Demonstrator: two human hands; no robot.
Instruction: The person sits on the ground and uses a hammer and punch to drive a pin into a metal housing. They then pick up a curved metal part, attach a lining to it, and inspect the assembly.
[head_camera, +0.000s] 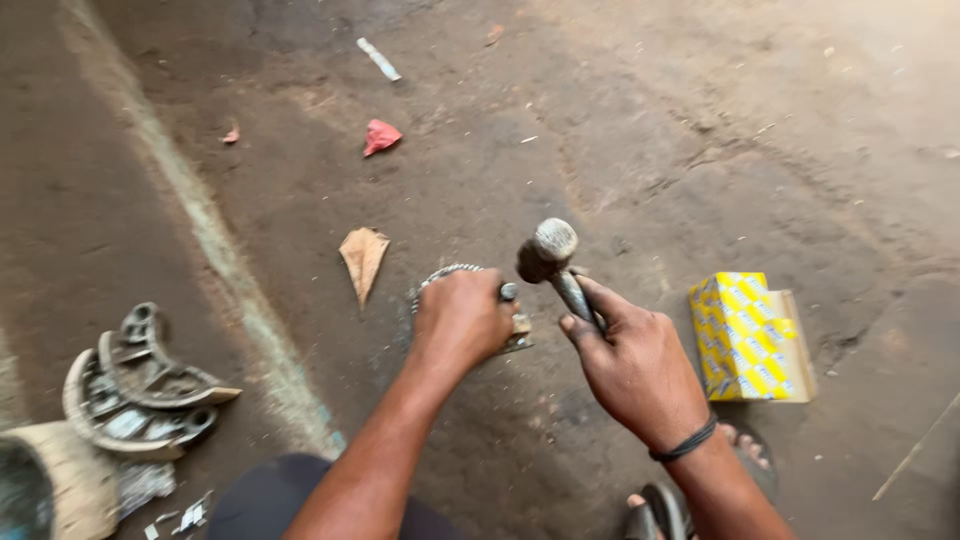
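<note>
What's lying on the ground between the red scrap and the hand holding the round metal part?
In the head view, a tan dry leaf lies on the dirt floor between the red scrap and the left hand on the round metal part.

Repair workshop, oily dirt floor (700, 150), scrap metal parts (140, 390)

- Hammer (550, 262), metal head: 1
- Toothed metal ring (447, 276) on the ground: 1
- Curved metal brake shoes (140, 385), stacked: 2, possibly more, pile unclear
- Yellow patterned cardboard box (750, 338): 1
- Dry brown leaf (363, 258): 1
- Red scraps: 2, one larger (380, 136), one small (231, 135)
- White stick-like scrap (379, 59): 1
- Black wristband (686, 445): 1
- Sandalled foot (745, 455): 1
- Hands: 2, left (460, 320) and right (640, 365)
</note>
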